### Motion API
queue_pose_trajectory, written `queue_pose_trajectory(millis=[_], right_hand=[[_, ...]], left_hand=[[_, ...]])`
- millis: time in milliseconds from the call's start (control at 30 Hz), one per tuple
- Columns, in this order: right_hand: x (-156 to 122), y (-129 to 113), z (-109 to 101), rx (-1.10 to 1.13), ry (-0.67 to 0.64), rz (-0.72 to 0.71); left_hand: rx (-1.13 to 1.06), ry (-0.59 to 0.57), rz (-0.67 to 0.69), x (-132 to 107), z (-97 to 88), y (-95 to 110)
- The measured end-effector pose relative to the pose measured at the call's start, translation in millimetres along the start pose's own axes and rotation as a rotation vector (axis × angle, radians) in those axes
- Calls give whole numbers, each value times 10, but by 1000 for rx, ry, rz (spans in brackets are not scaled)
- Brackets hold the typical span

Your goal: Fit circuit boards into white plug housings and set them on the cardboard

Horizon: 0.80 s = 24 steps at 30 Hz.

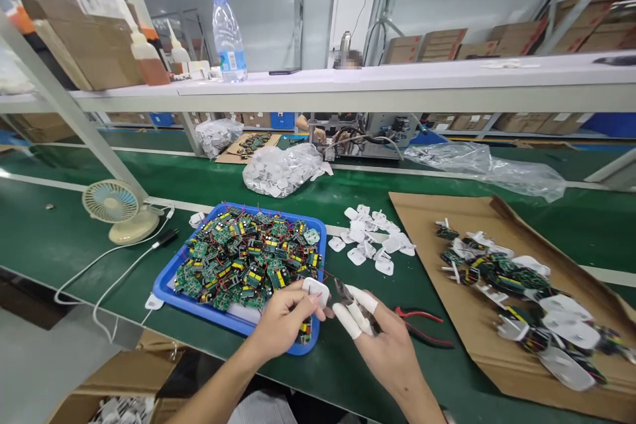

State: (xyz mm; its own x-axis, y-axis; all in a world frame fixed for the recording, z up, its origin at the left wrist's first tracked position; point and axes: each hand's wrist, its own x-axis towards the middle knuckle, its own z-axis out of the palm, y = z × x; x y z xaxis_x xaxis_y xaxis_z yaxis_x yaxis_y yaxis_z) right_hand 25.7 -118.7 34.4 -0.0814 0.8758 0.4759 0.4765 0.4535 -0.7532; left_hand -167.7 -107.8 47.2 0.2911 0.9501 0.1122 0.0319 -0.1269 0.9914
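My left hand [285, 319] is closed on a white plug cover [317, 290], held over the near right corner of a blue tray [166, 289] piled with green circuit boards [243, 255]. My right hand [385, 344], with white finger cots on several fingers, grips red-handled cutters [422, 326] whose jaws point at the cover. The two hands almost touch above the green table.
Loose white plug covers [375, 242] lie right of the tray. A cardboard sheet [422, 225] at right carries assembled plugs with boards [517, 291]. Bags of white parts [281, 169], a small fan [116, 209] with its cable, a shelf with a water bottle [228, 36], and another person's hand [318, 134] lie beyond.
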Motion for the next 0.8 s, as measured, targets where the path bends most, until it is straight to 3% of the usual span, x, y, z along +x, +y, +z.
queue_pose_trajectory(millis=[100, 200, 433, 800], right_hand=[[-47, 55, -122, -217, 32, -247], [-100, 84, -195, -510, 78, -379], [-154, -9, -216, -844, 103, -350], [-143, -37, -258, -909, 56, -386]], left_hand=[[34, 62, 9, -23, 14, 28], [124, 104, 29, -56, 36, 64], [255, 181, 46, -112, 131, 36], [354, 144, 106, -137, 194, 91]])
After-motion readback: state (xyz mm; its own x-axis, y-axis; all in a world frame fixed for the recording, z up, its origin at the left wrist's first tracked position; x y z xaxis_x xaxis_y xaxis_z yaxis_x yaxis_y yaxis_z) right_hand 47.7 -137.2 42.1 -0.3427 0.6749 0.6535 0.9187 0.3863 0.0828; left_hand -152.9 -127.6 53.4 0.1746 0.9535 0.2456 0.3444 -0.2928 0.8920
